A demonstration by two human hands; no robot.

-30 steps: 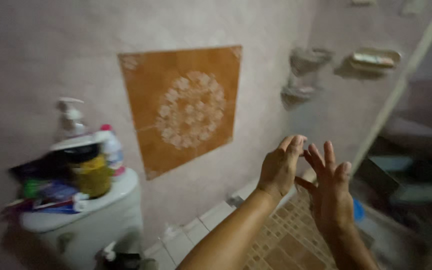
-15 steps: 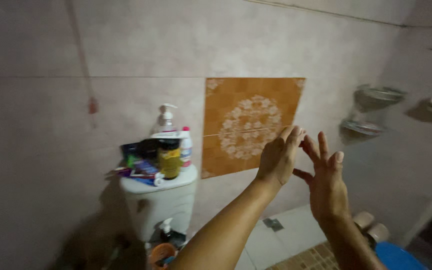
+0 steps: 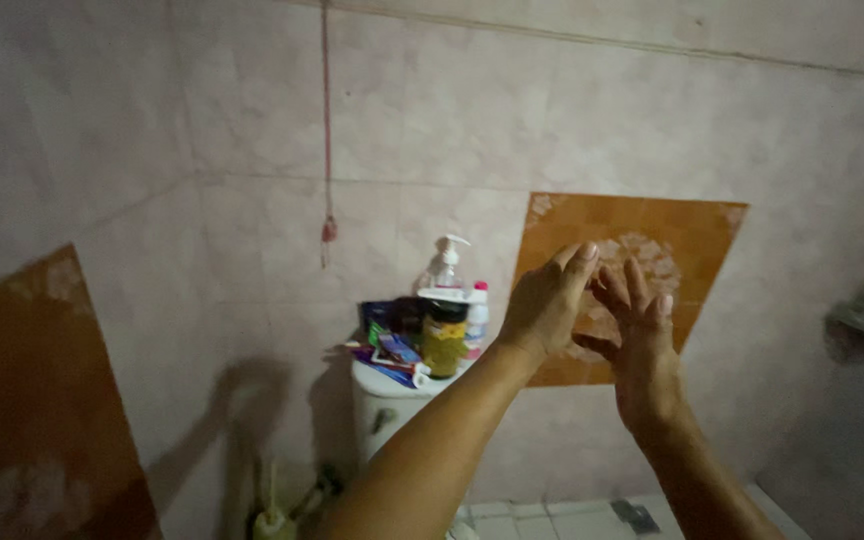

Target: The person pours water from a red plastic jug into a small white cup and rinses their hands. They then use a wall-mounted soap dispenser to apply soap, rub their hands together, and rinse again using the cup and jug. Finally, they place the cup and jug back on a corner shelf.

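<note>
Left hand (image 3: 544,305) and right hand (image 3: 640,345) are raised, open and empty, fingers spread, before an orange patterned tile (image 3: 682,240). Toiletries are crowded on the toilet tank lid (image 3: 377,378): pump bottle (image 3: 445,265), dark jar (image 3: 443,335), small white bottle (image 3: 476,315). A red cord (image 3: 327,130) is seen hanging on the wall.

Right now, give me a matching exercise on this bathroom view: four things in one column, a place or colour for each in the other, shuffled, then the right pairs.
Things:
1. pump bottle
2. patterned tile
3. cord
4. left hand

Places or colours:
A. orange, set in the wall behind the hands
B. hangs down the wall, reddish
C. pale, at the back of the clutter on the toilet tank
D. raised, fingers out, beside the right hand

Pairs: 1-C, 2-A, 3-B, 4-D
</note>
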